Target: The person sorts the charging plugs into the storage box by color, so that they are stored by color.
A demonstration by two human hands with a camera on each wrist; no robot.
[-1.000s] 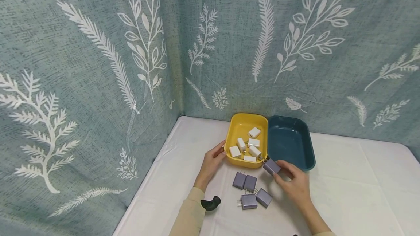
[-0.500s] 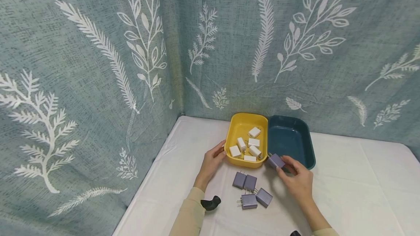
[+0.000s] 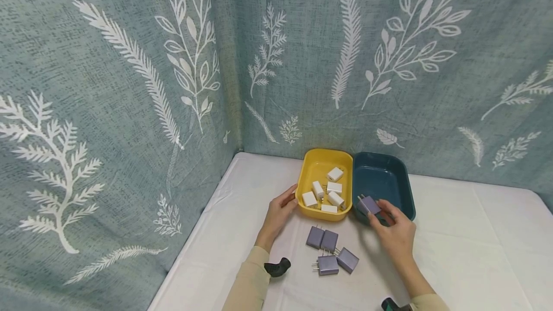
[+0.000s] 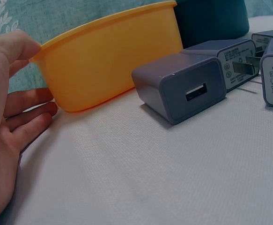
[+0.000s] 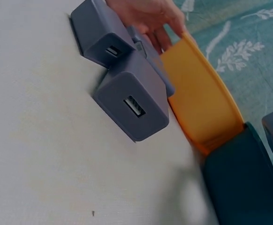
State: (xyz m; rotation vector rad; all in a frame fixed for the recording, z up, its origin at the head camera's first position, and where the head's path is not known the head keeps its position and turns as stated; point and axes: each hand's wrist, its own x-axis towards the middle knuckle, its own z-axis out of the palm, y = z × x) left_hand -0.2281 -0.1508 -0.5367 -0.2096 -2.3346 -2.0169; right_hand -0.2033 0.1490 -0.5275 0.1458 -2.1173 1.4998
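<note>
In the head view, my right hand [image 3: 396, 234] pinches a purple USB charger [image 3: 369, 205] by its side, over the near end of the dark blue bin [image 3: 403, 181]. Its metal prongs point to the upper left. My left hand [image 3: 276, 217] rests against the near left corner of the yellow bin [image 3: 304, 167]. In the left wrist view, the fingers [image 4: 31, 101] lie loosely along the bin's outer wall and the thumb is at the rim. Several white chargers [image 3: 334, 188] lie inside the yellow bin. Several purple chargers [image 3: 328, 265] lie grouped on the table between my hands.
Both bins stand side by side at the back of the white-covered table [image 3: 466, 239]. Behind and to the left hangs a blue-green curtain [image 3: 302, 61] with white leaf prints. A black device [image 3: 278, 268] sits by my left sleeve.
My right hand has moved up and right with the purple charger, from the yellow bin's near right corner to over the blue bin. The left hand has stayed in place.
</note>
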